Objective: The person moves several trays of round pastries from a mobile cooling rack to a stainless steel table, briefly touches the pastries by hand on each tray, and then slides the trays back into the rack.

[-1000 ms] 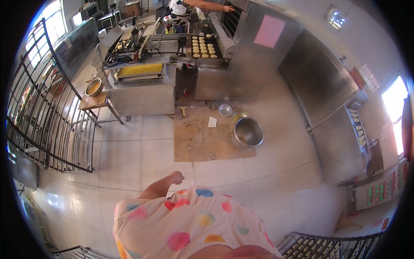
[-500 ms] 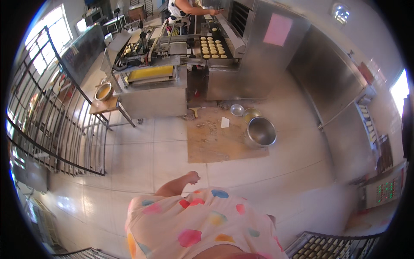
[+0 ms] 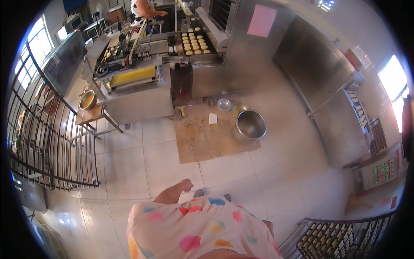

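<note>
Rows are lying filled, while the left grip is carrying nothing visible

The left grip [image 3: 186,185] is hanging over the floor with its fingers curling together, nothing showing between them. A sliver [image 3: 268,224] beside the garment, to its right, may be belonging to the right arm; whether the right grip is standing apart or together, I cannot tell.

Nearest things are lying ahead of the left grip, well apart from it: a cardboard sheet [image 3: 202,146] is bearing a white flat piece [image 3: 213,118], and a large steel bowl [image 3: 255,123] is standing farther right. Neither is being handled, so any work with them is seemingly waiting.

Elsewhere, more is looking done. Far ahead, round pale pieces [image 3: 195,44] are sitting in rows on a dark tray [image 3: 210,43], near a co-worker [image 3: 143,12]. Behind and right of the grip, a rack [image 3: 307,221] is holding many pale pieces [image 3: 327,238]. How many are remaining, the view is not showing
</note>
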The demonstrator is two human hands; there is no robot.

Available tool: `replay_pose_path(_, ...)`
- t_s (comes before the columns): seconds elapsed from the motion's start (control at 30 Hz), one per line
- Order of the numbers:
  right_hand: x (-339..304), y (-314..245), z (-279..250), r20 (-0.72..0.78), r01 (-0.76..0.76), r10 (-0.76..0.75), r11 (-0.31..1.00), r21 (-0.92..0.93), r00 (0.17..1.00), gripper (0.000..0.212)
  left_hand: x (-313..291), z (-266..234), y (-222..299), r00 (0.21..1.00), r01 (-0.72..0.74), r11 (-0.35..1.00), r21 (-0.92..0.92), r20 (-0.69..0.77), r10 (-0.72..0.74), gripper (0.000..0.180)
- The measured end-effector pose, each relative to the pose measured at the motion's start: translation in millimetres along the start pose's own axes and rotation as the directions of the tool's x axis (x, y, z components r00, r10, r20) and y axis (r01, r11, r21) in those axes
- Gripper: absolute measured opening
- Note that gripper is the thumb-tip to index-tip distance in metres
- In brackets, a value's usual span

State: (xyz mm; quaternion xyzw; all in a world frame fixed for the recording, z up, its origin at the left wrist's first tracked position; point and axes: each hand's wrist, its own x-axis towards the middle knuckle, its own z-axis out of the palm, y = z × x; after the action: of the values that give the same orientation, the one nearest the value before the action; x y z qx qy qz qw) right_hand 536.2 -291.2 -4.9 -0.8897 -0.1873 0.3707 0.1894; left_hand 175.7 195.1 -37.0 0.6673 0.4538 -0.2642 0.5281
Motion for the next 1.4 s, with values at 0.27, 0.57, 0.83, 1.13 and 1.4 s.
replay_pose_path(0.27,8.9,42.4,22.3,0.1,0.029,-0.021,0.996,-0.084,0.995,0.015,1.3,-11.5,73.6,0.976,-0.161,0.982,-0.103,-0.163,0.143,0.027)
replay_pose_path(0.57,55.0,92.6,-14.4,0.009,-0.071,0.128,0.484,0.872,0.992,0.018,-3.1,27.9,286.6,0.836,-0.489,0.872,-0.01,-0.292,0.465,0.024)
replay_pose_path(0.83,110.5,116.8,-101.7,0.013,-0.158,0.248,0.574,0.803,0.969,0.014,-2.7,113.8,457.0,0.681,-0.725,0.686,0.061,-0.08,0.728,0.026)
replay_pose_path(1.13,174.6,97.8,-191.3,-0.018,-0.145,0.244,0.632,0.762,0.97,0.01,7.5,135.3,518.9,0.636,-0.741,0.609,0.282,0.005,0.772,0.05)
replay_pose_path(1.4,235.5,74.6,-229.9,-0.032,-0.121,0.216,0.653,0.747,0.976,0.009,76.3,80.9,552.2,0.725,-0.665,0.695,0.275,0.013,0.688,0.048)
